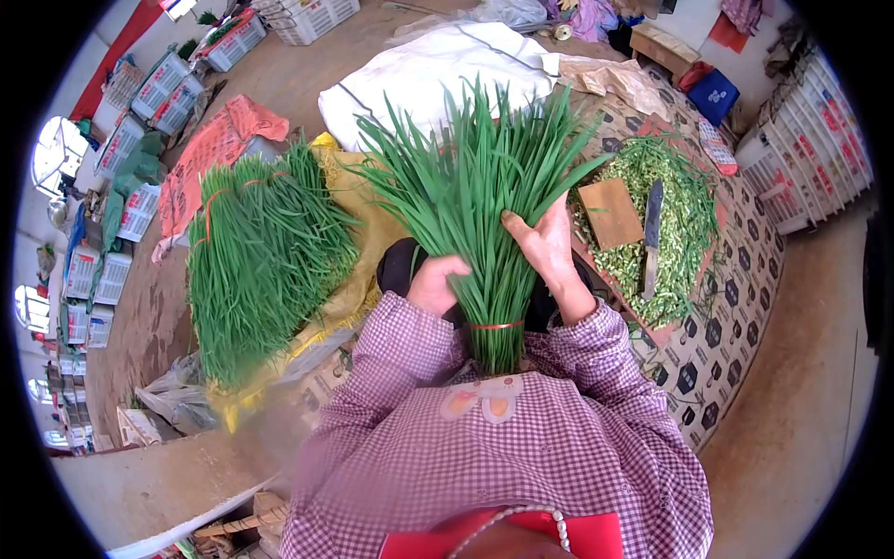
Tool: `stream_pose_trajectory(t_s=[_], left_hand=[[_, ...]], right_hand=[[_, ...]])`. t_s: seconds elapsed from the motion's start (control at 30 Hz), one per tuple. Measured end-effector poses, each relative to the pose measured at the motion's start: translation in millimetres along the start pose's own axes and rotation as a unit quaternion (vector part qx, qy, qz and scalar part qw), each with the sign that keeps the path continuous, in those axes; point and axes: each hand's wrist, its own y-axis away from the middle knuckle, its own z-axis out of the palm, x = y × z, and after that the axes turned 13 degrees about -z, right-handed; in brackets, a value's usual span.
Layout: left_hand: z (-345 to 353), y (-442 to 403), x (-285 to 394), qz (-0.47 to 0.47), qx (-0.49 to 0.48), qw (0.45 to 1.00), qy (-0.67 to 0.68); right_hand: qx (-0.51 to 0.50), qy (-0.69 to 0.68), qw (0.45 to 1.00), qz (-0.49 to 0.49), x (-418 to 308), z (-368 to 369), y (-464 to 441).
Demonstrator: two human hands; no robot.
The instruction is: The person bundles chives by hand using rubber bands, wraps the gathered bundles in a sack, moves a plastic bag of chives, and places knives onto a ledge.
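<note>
Nearest the camera, both forearms in checked sleeves reach forward from the body, angled inward. Between them a leafy green bunch point(484, 214) stands in front of the chest, its banded base toward the body and its blades fanning away. The left hand point(438, 282) is curled against one side of the bunch, fingers partly hidden by leaves; the right hand point(545, 244) is on the other side, thumb across the front blades, wrist bent inward. Together they hold the bunch. Beyond, a larger green pile point(265, 270) lies to the left, and a knife point(652, 238) and a wooden block point(611, 213) rest on trimmings point(684, 200) to the right. Farther off lies a white sack point(410, 79).
</note>
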Motion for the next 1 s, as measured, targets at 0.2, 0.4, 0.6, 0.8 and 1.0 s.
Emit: stream_pose_trajectory(t_s=[0.2, 0.4, 0.6, 0.8, 1.0], left_hand=[[-10, -4, -1, -0.01, 0.003, 1.0, -0.012], [-8, -6, -3, 0.011, 0.018, 1.0, -0.022], [-10, -5, -3, -0.005, 0.012, 1.0, -0.008], [-4, -5, -3, 0.001, 0.054, 0.999, 0.003], [-17, -9, -4, -0.019, 0.039, 0.999, -0.018]], right_hand=[[0.014, 0.368, 0.898, -0.239, -27, -10, -12], [-0.235, 0.393, 0.802, -0.383, -31, -3, -23], [-0.241, 0.398, 0.829, -0.309, -25, 4, -28], [-0.26, 0.407, 0.822, -0.303, -30, 9, -30], [-0.292, 0.384, 0.823, -0.3, -26, 5, -32]])
